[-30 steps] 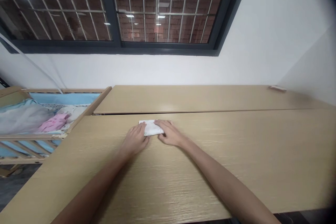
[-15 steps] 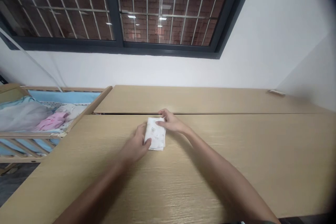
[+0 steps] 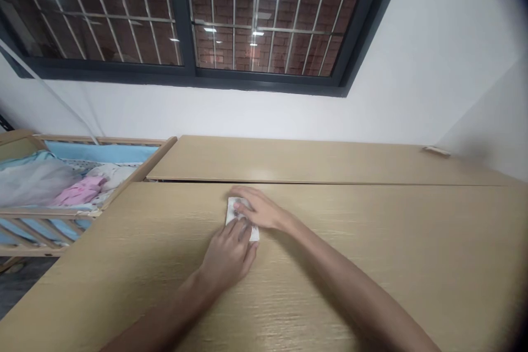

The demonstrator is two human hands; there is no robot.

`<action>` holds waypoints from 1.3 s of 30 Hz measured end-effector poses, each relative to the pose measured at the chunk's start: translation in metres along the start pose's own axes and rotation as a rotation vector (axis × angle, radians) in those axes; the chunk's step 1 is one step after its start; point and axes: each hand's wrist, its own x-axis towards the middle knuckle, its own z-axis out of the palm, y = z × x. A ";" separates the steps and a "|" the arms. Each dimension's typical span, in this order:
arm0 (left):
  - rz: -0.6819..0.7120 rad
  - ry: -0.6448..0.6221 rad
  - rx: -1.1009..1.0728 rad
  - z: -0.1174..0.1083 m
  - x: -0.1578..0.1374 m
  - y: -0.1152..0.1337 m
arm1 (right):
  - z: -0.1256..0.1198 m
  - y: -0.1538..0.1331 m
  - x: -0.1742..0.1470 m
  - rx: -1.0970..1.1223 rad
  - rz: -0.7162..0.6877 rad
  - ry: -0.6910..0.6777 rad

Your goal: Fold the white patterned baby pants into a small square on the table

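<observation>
A small white folded cloth (image 3: 231, 210) with a faint printed pattern lies on the light wooden tabletop (image 3: 350, 264). My left hand (image 3: 229, 253) rests over its near part, fingers laid flat across it and thumb apart at the right. The far end is under my right hand (image 3: 258, 208), whose thumb presses on the face of the cloth while the fingers curve round its far edge. Both hands cover much of the cloth, which looks narrow and slightly tilted.
Behind the tabletop runs a raised wooden ledge (image 3: 309, 159) with a thin gap before it. To the left stands a wooden crib (image 3: 140, 173) holding pink fabric (image 3: 80, 191) and pale bedding. A barred window (image 3: 264, 80) is above. A small flat object (image 3: 437, 151) lies on the ledge's right end.
The cloth looks narrower and sits a little nearer to me. My left hand has moved from its left edge onto its near part. My right hand has shifted left over the far end.
</observation>
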 end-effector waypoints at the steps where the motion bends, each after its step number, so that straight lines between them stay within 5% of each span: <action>1: 0.011 -0.013 -0.019 0.002 -0.003 0.005 | -0.002 -0.012 -0.003 -0.012 -0.060 -0.072; 5: 0.020 -0.173 -0.030 0.016 -0.014 0.017 | 0.005 -0.040 -0.016 0.049 -0.182 -0.336; 11: 0.033 -0.174 0.069 0.025 -0.019 0.022 | 0.020 -0.011 -0.022 0.086 -0.143 -0.470; 18: 0.096 -0.109 0.192 0.033 -0.019 0.021 | 0.013 0.038 0.000 -0.084 -0.113 -0.388; 26: 0.090 -0.060 0.076 0.033 -0.016 0.012 | 0.013 0.068 0.011 -0.125 -0.049 -0.256; 30: -0.109 -0.053 -0.094 0.013 -0.001 -0.014 | 0.015 0.067 0.001 -0.109 0.052 -0.088; 33: -0.311 -0.045 -0.027 0.002 0.009 -0.038 | 0.014 0.065 -0.007 -0.062 0.152 0.121; 36: -0.492 -0.205 0.062 0.003 0.012 -0.054 | 0.015 0.064 -0.012 0.032 0.174 0.276; 39: -0.518 -0.304 0.050 0.013 0.010 -0.058 | 0.021 0.064 -0.014 0.165 0.175 0.314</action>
